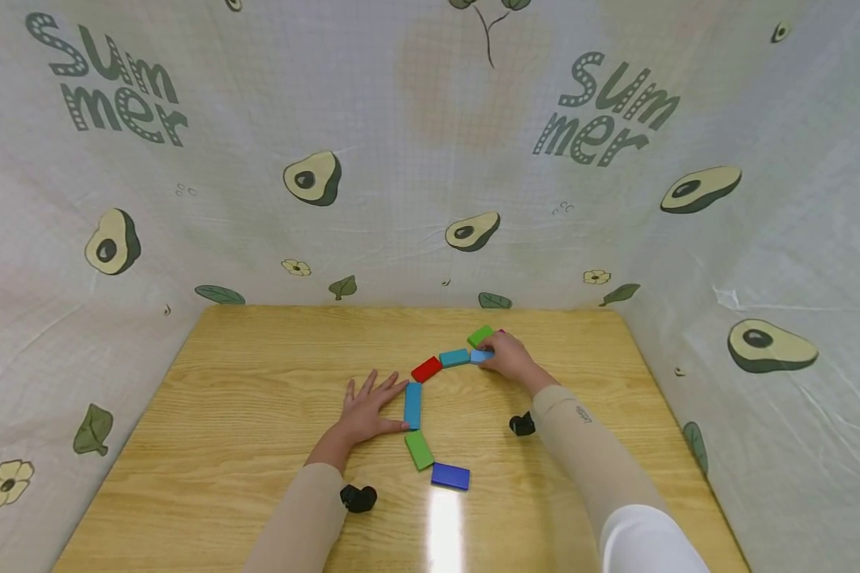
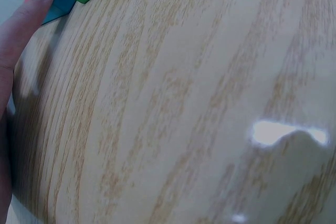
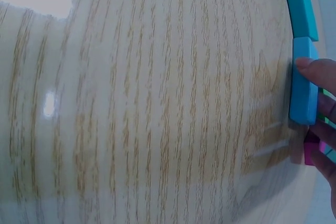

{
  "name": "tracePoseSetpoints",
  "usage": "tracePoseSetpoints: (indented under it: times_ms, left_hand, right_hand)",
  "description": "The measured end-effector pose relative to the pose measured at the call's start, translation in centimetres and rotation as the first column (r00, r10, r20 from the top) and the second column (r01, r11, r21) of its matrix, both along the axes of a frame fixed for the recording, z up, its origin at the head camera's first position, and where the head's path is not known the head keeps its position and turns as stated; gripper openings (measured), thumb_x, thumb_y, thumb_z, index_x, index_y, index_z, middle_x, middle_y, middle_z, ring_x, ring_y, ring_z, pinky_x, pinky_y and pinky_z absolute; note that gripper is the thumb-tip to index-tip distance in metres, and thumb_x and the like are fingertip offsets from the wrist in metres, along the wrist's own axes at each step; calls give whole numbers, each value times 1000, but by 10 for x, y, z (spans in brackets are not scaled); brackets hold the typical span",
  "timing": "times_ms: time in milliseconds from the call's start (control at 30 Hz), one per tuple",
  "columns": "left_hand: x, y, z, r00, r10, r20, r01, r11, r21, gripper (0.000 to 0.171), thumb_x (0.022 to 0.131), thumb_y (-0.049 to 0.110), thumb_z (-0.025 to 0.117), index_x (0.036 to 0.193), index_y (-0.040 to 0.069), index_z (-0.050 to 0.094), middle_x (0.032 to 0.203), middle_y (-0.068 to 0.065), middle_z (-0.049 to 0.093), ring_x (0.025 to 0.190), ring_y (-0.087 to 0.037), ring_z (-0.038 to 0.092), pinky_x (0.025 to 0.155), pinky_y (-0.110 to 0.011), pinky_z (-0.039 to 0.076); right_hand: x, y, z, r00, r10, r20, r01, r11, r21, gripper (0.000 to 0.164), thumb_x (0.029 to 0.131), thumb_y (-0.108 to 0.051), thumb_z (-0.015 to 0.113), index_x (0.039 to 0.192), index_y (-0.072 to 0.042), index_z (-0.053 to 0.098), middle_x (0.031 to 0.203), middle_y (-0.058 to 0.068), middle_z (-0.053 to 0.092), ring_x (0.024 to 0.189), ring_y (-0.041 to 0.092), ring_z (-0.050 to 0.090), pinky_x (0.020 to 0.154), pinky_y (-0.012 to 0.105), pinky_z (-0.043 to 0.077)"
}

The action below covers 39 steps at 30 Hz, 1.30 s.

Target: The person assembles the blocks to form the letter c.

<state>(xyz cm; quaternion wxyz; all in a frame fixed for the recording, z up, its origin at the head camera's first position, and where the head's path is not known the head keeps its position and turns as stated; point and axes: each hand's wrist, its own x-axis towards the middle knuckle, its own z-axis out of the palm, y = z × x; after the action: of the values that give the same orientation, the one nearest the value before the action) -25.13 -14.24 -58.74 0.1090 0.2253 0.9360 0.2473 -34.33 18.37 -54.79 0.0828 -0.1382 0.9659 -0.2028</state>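
Note:
My right hand (image 1: 510, 360) holds a light blue block (image 3: 303, 90), thumb on its near upper edge and fingers behind it. That block lies end to end with a teal block (image 1: 455, 358). Close to the same fingers are a green block (image 1: 481, 336) and a mostly covered magenta block (image 3: 312, 153). My left hand (image 1: 364, 414) is spread on the table, with thumb and index fingertips at the two ends of a blue block (image 1: 412, 406). A red block (image 1: 426, 369) sits between the blue and teal blocks.
Nearer the front, a second green block (image 1: 419, 450) and a dark blue block (image 1: 451, 477) continue the curved row on the wooden table (image 1: 258, 382). Black wrist devices (image 1: 359, 499) show at both sleeves. A patterned cloth (image 1: 401, 263) stands around the back and sides.

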Motion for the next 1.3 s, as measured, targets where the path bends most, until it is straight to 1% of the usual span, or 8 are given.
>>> tracePoseSetpoints:
  times_ms: [133, 267, 400, 533, 700, 1033, 1133, 1300]
  left_hand:
    - [0, 0, 0, 1000, -3, -14, 4, 1000, 17, 87, 81, 63, 67, 153, 28, 34, 160, -1, 23, 147, -36, 1, 108, -66, -9]
    - [0, 0, -1, 1000, -6, -23, 7, 1000, 25, 87, 81, 62, 68, 153, 26, 35, 160, -3, 24, 147, -37, 1, 108, -66, -9]
    - [0, 1, -1, 1000, -6, -26, 6, 1000, 23, 87, 82, 62, 68, 154, 27, 34, 160, -2, 24, 147, -37, 1, 108, -66, -10]
    - [0, 1, 1, 1000, -6, -15, 6, 1000, 10, 86, 82, 63, 67, 154, 29, 33, 160, 0, 22, 148, -35, 0, 108, -65, -10]
    - [1, 1, 4, 1000, 3, 6, -3, 1000, 8, 86, 81, 62, 68, 154, 30, 33, 161, 1, 22, 148, -35, -1, 108, -65, -11]
    - [0, 1, 1, 1000, 14, 0, -14, 1000, 0, 86, 81, 65, 67, 153, 32, 33, 161, 3, 21, 148, -33, -2, 108, -65, -11]
    - [1, 1, 1, 1000, 13, -2, -13, 1000, 12, 86, 80, 64, 67, 153, 31, 35, 160, 2, 23, 148, -35, -1, 108, -65, -11]
    - [1, 1, 1, 1000, 9, -3, -9, 1000, 24, 86, 80, 65, 67, 153, 31, 35, 160, 1, 23, 148, -36, -1, 107, -65, -12]
  right_hand:
    - [-1, 1, 1, 1000, -4, 14, 4, 1000, -11, 33, 85, -20, 78, 114, -4, 71, 112, 10, 66, 108, 30, 58, 97, 48, 44]
    - [-2, 4, 4, 1000, -25, 17, 26, 999, -46, 34, 85, -21, 78, 113, -4, 71, 106, 10, 63, 101, 28, 57, 93, 46, 45]
    - [-5, 7, 9, 999, -40, 10, 41, 994, -97, 31, 86, -17, 77, 112, -3, 71, 102, 11, 60, 93, 27, 55, 86, 44, 47]
    - [-8, 8, 12, 999, -45, 11, 46, 992, -121, 30, 87, -14, 75, 114, -1, 70, 102, 12, 59, 91, 26, 54, 83, 42, 47]
    - [-17, 7, 11, 999, -39, -1, 38, 994, -99, 32, 88, -11, 74, 116, 1, 68, 108, 14, 58, 96, 28, 55, 87, 44, 47]
    - [-35, 2, 9, 1000, -14, -21, 13, 1000, -15, 37, 84, -6, 76, 120, -2, 68, 115, 17, 58, 108, 33, 54, 96, 47, 43]
    - [-38, 1, 9, 1000, -9, -5, 9, 1000, 7, 38, 84, -6, 77, 121, -5, 69, 121, 17, 55, 113, 34, 52, 98, 48, 42]
    - [-42, -1, 6, 999, -13, 46, 12, 1000, 25, 37, 85, -7, 75, 122, -10, 70, 124, 15, 53, 113, 32, 49, 96, 48, 42]
